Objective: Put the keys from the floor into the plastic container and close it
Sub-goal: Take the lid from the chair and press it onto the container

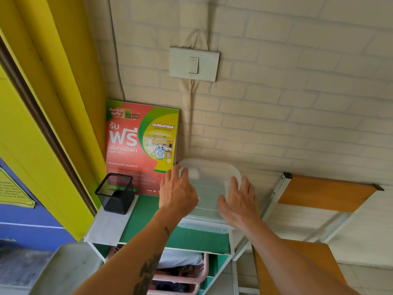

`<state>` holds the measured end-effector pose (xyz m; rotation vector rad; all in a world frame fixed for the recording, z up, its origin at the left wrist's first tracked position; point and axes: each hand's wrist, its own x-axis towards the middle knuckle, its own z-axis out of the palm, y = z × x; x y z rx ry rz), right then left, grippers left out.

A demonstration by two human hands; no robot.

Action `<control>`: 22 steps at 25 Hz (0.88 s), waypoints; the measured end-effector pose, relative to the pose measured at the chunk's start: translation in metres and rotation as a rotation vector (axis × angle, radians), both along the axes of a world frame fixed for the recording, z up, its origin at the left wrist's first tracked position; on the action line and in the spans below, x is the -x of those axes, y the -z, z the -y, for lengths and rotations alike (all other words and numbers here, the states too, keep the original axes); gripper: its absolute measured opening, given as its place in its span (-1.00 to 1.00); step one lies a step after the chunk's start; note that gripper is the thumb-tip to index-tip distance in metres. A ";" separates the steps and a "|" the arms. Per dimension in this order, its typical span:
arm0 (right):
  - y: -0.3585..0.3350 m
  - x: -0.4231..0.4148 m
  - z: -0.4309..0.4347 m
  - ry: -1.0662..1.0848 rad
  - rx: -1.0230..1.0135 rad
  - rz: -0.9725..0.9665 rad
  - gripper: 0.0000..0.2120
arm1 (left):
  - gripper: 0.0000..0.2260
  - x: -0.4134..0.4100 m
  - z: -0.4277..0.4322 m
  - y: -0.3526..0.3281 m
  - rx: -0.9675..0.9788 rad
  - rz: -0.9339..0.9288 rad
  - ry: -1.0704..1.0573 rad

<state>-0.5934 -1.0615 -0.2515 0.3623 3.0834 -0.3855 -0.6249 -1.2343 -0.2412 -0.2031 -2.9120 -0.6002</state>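
A clear plastic container [209, 188] with its translucent lid on stands on the green shelf top [146, 211], against the brick-pattern wall. My left hand [177, 191] lies flat on the lid's left side, fingers spread toward the far left corner. My right hand [239, 200] rests palm down on the lid's right side. Both hands press on the lid and hold nothing else. The keys are not visible; the cloudy lid and my hands hide the inside.
A black mesh pen cup [116, 193] stands on white paper at the shelf's left. A red and green laundry poster [141, 145] leans on the wall. A pink basket [180, 273] sits below. A wooden-seated chair [319, 194] is at right, yellow door frame at left.
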 end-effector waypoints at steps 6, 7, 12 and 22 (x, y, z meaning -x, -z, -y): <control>0.006 0.016 -0.004 -0.167 -0.050 0.072 -0.30 | -0.40 0.025 0.005 0.014 0.204 0.092 0.272; 0.009 0.016 -0.005 -0.167 -0.050 0.076 -0.29 | -0.39 0.026 0.006 0.018 0.213 0.136 0.267; 0.015 0.019 -0.005 -0.159 -0.076 0.051 -0.28 | -0.37 0.030 0.004 0.027 0.307 0.162 0.254; 0.018 0.030 -0.011 -0.201 -0.099 0.079 -0.27 | -0.37 0.028 0.000 0.026 0.282 0.129 0.190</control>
